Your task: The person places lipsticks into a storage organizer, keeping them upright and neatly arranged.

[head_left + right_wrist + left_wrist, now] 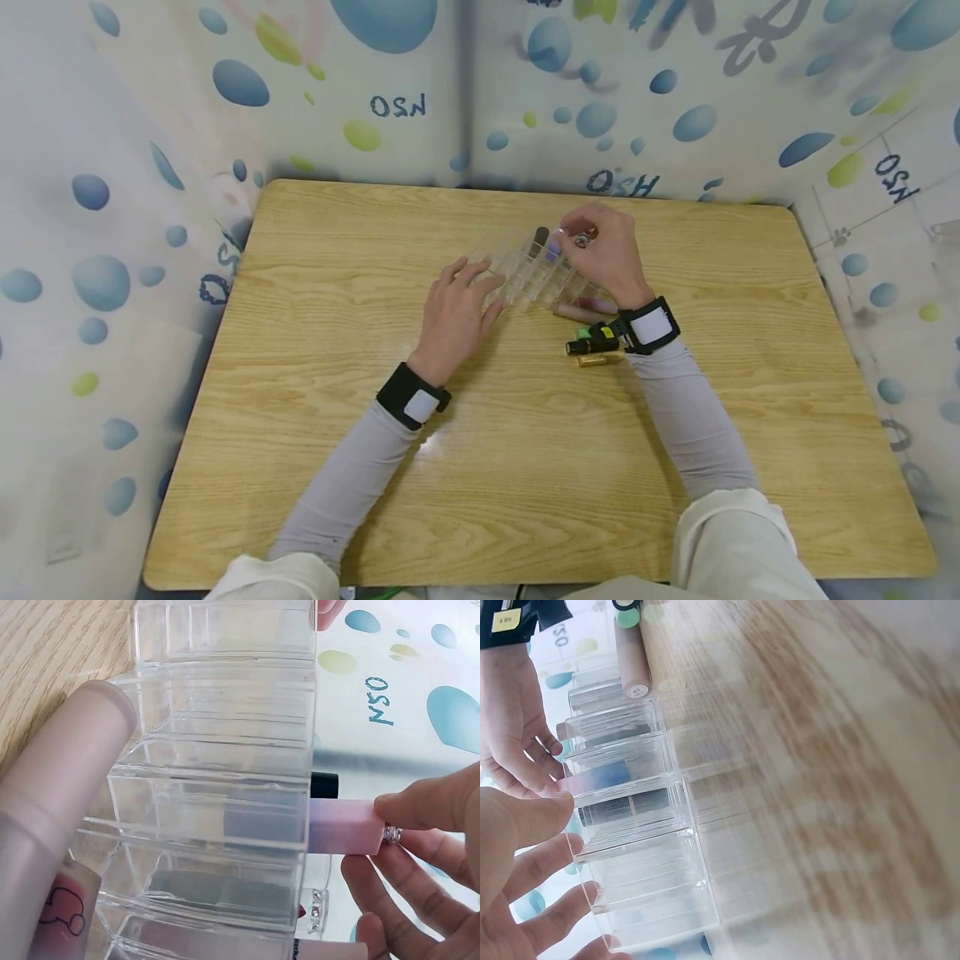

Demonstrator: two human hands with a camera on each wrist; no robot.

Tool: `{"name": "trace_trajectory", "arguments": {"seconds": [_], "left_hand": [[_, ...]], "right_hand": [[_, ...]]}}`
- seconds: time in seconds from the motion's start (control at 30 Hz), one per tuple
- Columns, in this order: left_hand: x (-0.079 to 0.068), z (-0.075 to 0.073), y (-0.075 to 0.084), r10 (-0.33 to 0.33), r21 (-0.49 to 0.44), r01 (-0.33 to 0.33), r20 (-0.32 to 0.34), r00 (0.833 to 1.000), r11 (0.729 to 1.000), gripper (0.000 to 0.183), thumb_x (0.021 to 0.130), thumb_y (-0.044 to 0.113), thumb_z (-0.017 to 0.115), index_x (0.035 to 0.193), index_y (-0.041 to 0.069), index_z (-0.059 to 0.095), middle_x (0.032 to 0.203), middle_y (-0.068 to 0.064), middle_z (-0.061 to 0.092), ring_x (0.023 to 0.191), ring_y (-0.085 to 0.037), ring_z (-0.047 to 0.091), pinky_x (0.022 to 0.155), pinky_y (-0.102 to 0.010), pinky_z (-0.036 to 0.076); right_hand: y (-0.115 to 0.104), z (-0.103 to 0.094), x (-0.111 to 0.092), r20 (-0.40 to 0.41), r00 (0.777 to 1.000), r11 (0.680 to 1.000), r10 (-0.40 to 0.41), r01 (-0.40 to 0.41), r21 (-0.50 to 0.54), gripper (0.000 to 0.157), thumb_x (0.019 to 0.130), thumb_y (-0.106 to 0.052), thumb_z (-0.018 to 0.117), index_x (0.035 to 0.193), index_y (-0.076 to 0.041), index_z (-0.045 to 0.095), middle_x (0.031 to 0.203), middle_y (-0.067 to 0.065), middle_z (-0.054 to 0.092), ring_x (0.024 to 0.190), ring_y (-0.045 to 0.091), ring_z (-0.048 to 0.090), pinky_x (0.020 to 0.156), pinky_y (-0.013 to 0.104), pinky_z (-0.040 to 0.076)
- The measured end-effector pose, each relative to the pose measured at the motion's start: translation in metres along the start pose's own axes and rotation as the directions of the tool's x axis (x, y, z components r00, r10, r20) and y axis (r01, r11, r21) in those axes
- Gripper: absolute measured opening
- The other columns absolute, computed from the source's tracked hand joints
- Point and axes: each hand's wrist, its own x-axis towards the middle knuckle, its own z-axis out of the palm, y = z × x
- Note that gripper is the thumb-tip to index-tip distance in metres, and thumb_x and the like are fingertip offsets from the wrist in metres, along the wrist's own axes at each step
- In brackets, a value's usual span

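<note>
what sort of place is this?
Probably a small booth or walled-in corner set up for tabletop work: bubble-patterned walls close around a wooden table, with a clear divided organizer and cosmetic tubes on it.

head — high, forward-down | wrists — close, facing inward | shared: clear organizer (534,273)

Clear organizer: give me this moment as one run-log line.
left hand: touching clear organizer | right hand: pinching pink-and-blue tube, partly inside clear organizer | table: black tube lying outside clear organizer
</note>
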Motion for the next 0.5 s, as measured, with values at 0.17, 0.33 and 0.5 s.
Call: {"name": "trace_trajectory", "arguments": {"seconds": [0.17,0.33,0.5], "left_hand": [[-0.0001,0.0001,0.0004,-0.001,0.012,0.001,0.003,1.000,1.000,0.036,0.103,0.032,0.074,0.132,0.012,0.076,0.148,-0.014,0.066,0.144,-0.031,0.056,0.123,-0.050,0.044],[-0.0005,0.0004,0.0007,-0.006,0.001,0.006,0.001,1.000,1.000,0.036,0.103,0.031,0.074,0.132,0.011,0.076,0.148,-0.015,0.066,0.144,-0.032,0.055,0.121,-0.051,0.045],[-0.0006,0.0004,0.0007,-0.009,-0.001,0.009,-0.002,1.000,1.000,0.035,0.102,0.031,0.075,0.132,0.011,0.076,0.148,-0.015,0.065,0.145,-0.033,0.055,0.119,-0.052,0.048]], "right_hand": [[0.0003,0.0009,-0.0002,0.008,1.000,1.000,0.010,-0.010,0.006,0.015,0.094,-0.009,0.079,0.104,0.002,0.078,0.098,0.018,0.078,0.089,0.032,0.074,0.078,0.055,0.057],[0.0013,0.0009,-0.0001,0.016,1.000,1.000,0.022,-0.022,-0.008,0.015,0.095,-0.009,0.079,0.105,0.001,0.078,0.098,0.017,0.078,0.088,0.031,0.074,0.076,0.044,0.054],[0.0019,0.0004,0.0001,0.024,0.999,1.000,0.028,-0.028,-0.010,0.014,0.094,-0.009,0.079,0.105,0.000,0.078,0.099,0.017,0.078,0.088,0.030,0.074,0.076,0.040,0.053]]}}
